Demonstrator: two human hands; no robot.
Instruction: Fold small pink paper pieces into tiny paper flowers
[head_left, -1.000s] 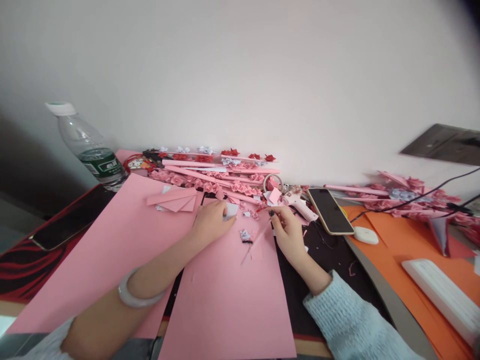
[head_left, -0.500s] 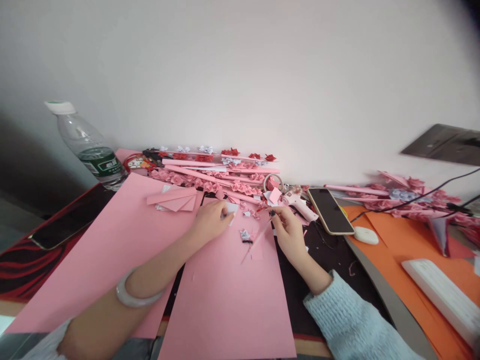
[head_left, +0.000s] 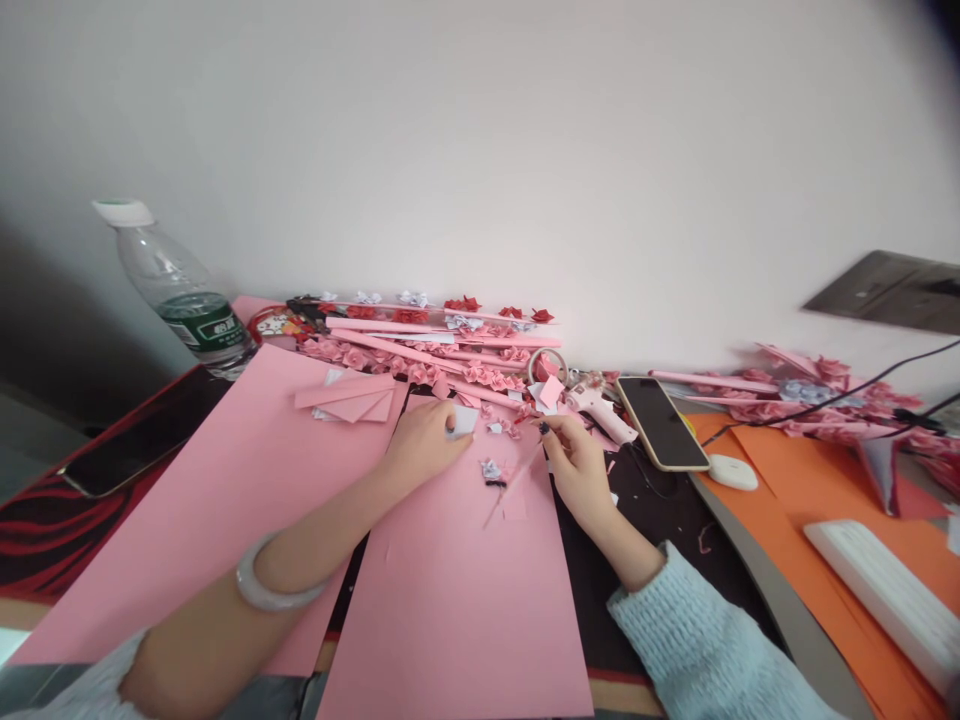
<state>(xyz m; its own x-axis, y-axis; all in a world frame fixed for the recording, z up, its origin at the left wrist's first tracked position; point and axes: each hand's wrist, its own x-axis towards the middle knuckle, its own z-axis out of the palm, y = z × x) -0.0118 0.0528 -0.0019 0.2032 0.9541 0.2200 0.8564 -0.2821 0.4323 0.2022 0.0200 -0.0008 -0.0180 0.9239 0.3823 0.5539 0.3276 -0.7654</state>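
Note:
My left hand (head_left: 424,440) is closed on a small pale paper piece (head_left: 463,421), above the top of a pink sheet (head_left: 465,610). My right hand (head_left: 576,462) pinches a thin pink stick (head_left: 517,485) that slants down to the left over the sheet's right side. What the stick's upper end carries is too small to make out. Between the hands lie a small pale paper flower (head_left: 490,469) and scraps of pink paper. A pink glue gun (head_left: 601,412) rests just beyond my right hand.
Pink rolled-paper sticks and paper flowers (head_left: 420,350) line the wall. A water bottle (head_left: 187,300) stands at left, near a dark phone (head_left: 135,445). On the right are another phone (head_left: 664,422), a white case (head_left: 733,472), orange sheets (head_left: 780,490) and a white power strip (head_left: 892,600).
My left hand has shifted slightly, and the pale paper piece in it has turned. My right hand and the stick stay nearly in place.

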